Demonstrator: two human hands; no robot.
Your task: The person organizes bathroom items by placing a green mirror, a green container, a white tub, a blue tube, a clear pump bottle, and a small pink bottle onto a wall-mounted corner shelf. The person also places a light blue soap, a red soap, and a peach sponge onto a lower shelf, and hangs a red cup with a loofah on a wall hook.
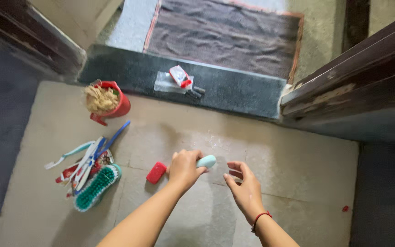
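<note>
My left hand (184,168) is closed around a pale green oval bar (206,161), like soap, whose end sticks out to the right of my fingers. Just left of that hand a small red block (156,173) lies on the stone floor. My right hand (243,187) hovers beside the bar with fingers curled and apart, holding nothing; a red thread band circles its wrist.
At the left lie a green scrub brush (96,188) and a pile of toothbrushes (88,160). A red mug (110,103) holds a fibrous scrubber. A clear packet with a red-white item (174,81) rests on the dark threshold, before a brown mat (225,32). A wooden door frame (353,87) stands right.
</note>
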